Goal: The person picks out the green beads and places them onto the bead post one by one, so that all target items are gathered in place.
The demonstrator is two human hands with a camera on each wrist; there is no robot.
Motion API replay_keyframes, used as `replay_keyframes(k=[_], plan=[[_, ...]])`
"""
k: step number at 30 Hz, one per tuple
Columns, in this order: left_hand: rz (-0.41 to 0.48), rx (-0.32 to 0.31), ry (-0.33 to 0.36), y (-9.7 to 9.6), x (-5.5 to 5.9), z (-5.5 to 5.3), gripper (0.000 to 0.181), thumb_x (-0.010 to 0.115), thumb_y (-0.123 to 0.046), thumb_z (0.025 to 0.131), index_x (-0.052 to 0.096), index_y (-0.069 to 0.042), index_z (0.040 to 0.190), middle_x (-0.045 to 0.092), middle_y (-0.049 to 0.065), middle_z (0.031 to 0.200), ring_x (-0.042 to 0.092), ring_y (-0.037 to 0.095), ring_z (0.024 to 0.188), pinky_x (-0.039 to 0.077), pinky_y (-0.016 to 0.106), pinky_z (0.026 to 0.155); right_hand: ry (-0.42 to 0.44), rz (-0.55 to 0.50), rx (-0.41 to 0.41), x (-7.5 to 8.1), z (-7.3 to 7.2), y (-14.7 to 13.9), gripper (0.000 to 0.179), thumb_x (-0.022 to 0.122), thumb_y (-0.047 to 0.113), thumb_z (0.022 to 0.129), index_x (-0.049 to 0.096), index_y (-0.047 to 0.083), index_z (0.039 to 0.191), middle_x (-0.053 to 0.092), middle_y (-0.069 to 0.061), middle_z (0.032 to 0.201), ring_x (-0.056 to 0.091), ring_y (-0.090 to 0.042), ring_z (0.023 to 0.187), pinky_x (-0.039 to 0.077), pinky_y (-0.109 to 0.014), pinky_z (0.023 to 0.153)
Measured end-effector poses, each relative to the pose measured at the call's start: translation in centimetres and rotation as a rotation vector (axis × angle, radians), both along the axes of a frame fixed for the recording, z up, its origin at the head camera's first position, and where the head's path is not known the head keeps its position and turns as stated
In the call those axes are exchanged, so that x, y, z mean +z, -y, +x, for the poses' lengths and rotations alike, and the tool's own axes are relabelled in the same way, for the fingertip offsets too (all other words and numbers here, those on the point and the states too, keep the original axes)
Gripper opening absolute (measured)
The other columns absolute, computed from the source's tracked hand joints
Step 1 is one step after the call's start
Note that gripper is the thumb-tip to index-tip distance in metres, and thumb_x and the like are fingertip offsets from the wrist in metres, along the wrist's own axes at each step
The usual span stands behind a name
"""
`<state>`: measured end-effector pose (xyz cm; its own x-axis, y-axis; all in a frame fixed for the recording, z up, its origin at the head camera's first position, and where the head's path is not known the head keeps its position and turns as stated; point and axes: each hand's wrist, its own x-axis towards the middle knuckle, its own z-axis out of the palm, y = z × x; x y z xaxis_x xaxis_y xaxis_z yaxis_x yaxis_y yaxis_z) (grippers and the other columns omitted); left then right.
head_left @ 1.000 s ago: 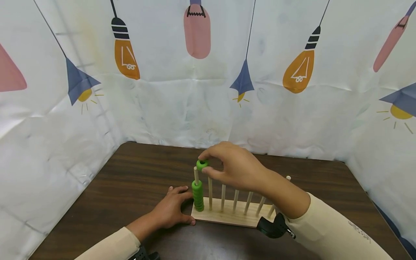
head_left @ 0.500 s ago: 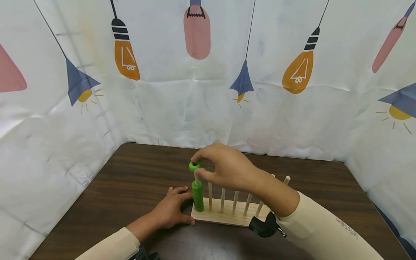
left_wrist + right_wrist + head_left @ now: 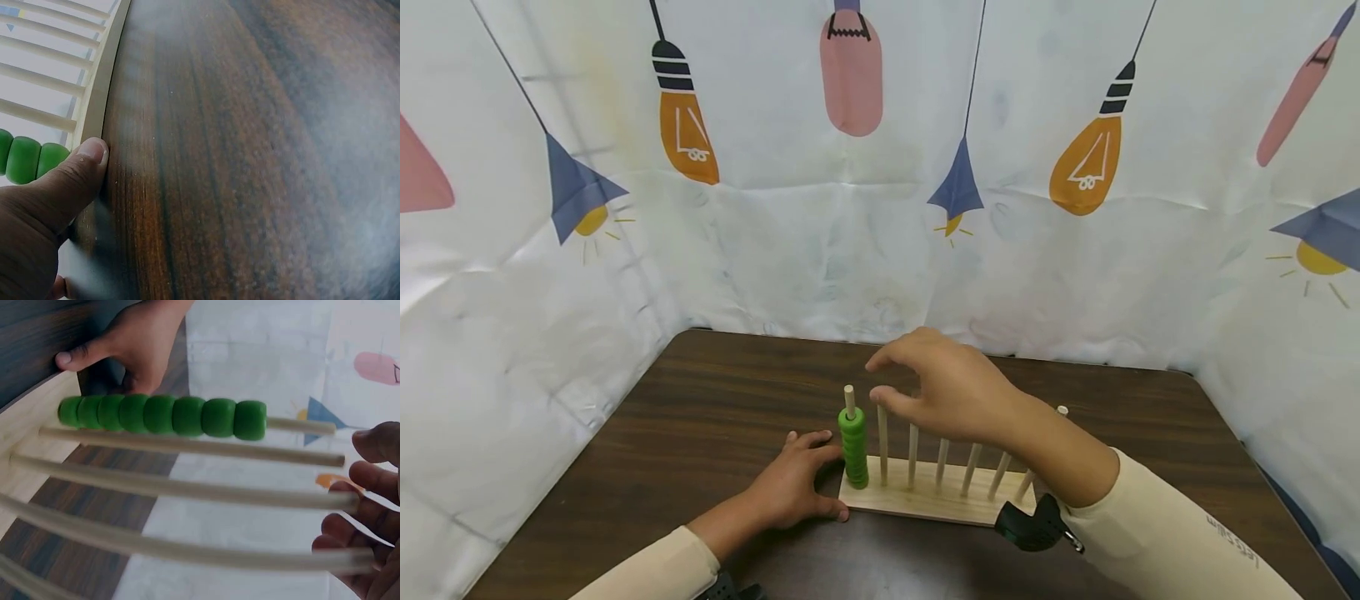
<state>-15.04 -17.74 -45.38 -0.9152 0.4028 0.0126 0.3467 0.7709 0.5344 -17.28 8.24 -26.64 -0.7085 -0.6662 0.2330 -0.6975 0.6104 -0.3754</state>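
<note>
A wooden abacus stand (image 3: 925, 496) with upright pegs stands on the table. Green beads (image 3: 853, 450) are stacked on its leftmost peg, whose tip (image 3: 849, 396) sticks out above them. My left hand (image 3: 797, 483) holds the stand's left end, with the thumb (image 3: 84, 159) on the front corner and the index finger near the back corner. Above the pegs, just right of the stack, my right hand (image 3: 951, 387) has its thumb and fingers spread apart with nothing between them. In the right wrist view, the bead column (image 3: 165, 417) lies beyond several bare pegs (image 3: 187, 490).
The dark wood-grain table (image 3: 715, 400) reaches back to a white hanging sheet (image 3: 760, 250) printed with lamps and bulbs. A black wrist device (image 3: 1030, 525) on the right arm overlaps the stand's right end.
My right hand carried a green bead left over the leftmost peg and let it go. The bead now tops the stack, and the hand has moved back right. My left hand stayed put.
</note>
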Motion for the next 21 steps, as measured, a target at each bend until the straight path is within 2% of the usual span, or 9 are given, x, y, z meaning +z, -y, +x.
replay_keyframes(k=[7, 11, 16, 18, 21], plan=[[-0.02, 0.003, -0.017, 0.3, 0.0, 0.1, 0.076, 0.095, -0.045, 0.069, 0.067, -0.016, 0.133, 0.049, 0.025, 0.147, 0.038, 0.046, 0.142, 0.017, 0.073, 0.114, -0.03, -0.035, -0.08, -0.3, -0.2, -2.9, 0.027, 0.074, 0.035, 0.096, 0.073, 0.022, 0.119, 0.068, 0.006, 0.12, 0.06, -0.018, 0.118, 0.052, -0.045, 0.095], [-0.017, -0.018, -0.017, 0.6, -0.2, 0.0, 0.079, 0.094, -0.046, 0.07, 0.065, -0.016, 0.137, 0.051, 0.022, 0.147, 0.038, 0.045, 0.142, 0.017, 0.072, 0.115, -0.033, -0.054, -0.143, -0.6, -0.3, -5.2, 0.029, 0.075, 0.039, 0.095, 0.073, 0.022, 0.119, 0.068, 0.006, 0.12, 0.06, -0.019, 0.114, 0.052, -0.045, 0.092], [0.017, -0.023, 0.009, 1.3, -0.3, 0.0, 0.084, 0.092, -0.05, 0.072, 0.06, -0.019, 0.143, 0.048, 0.021, 0.15, 0.032, 0.053, 0.143, 0.021, 0.074, 0.113, -0.031, -0.067, -0.219, -1.1, 0.0, -8.9, 0.037, 0.069, 0.047, 0.098, 0.071, 0.021, 0.123, 0.066, 0.002, 0.123, 0.059, -0.021, 0.108, 0.05, -0.047, 0.088], [0.037, -0.024, -0.001, 1.7, -0.2, -0.1, 0.079, 0.09, -0.051, 0.074, 0.061, -0.02, 0.14, 0.052, 0.017, 0.148, 0.038, 0.05, 0.141, 0.026, 0.072, 0.112, -0.036, -0.068, -0.237, -1.3, 0.2, -10.5, 0.038, 0.064, 0.047, 0.101, 0.07, 0.019, 0.126, 0.066, 0.0, 0.126, 0.059, -0.024, 0.111, 0.05, -0.05, 0.089], [0.065, -0.033, -0.041, 2.2, 0.2, -0.1, 0.067, 0.086, -0.053, 0.079, 0.065, -0.022, 0.135, 0.065, 0.0, 0.132, 0.055, 0.033, 0.131, 0.041, 0.061, 0.108, -0.034, -0.071, -0.263, -1.7, 0.6, -12.6, 0.038, 0.057, 0.043, 0.106, 0.067, 0.016, 0.131, 0.064, -0.004, 0.13, 0.058, -0.028, 0.117, 0.049, -0.053, 0.09]])
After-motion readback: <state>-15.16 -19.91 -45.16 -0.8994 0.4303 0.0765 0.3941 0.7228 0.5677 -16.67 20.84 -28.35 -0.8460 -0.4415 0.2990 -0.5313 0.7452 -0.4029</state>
